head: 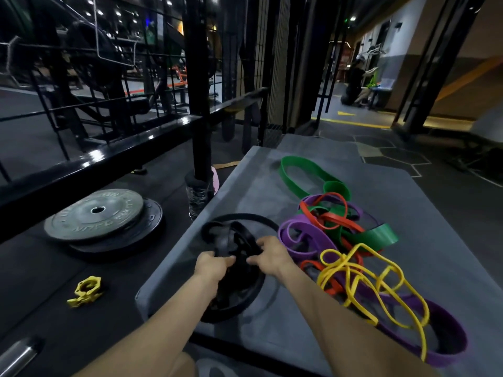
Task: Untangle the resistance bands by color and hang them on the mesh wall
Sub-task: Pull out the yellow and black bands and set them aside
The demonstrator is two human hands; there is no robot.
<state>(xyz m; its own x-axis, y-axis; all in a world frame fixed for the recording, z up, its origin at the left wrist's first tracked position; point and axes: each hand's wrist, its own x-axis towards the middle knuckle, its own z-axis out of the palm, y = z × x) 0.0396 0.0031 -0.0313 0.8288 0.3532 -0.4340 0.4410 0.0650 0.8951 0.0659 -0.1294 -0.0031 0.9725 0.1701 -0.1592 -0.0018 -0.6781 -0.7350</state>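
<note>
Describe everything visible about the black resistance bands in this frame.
The black resistance bands are flat, matte, rubbery loops bunched in a loose heap on the left part of the grey mat, set apart from the coloured tangle. One loop arcs out wide at the far side; another sags over the mat's near edge. The left hand grips a strand, and the right hand pinches another beside it. How many black bands there are cannot be told.

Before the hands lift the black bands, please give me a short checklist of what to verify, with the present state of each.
1. Left hand grips black bands: ok.
2. Right hand pinches them: ok.
3. Black bands apart from coloured pile: ok.
4. Black bands untangled among themselves: not ok.
5. Mat holds the pile steady: cannot tell.
6. Mesh wall has free hooks: cannot tell.
</note>
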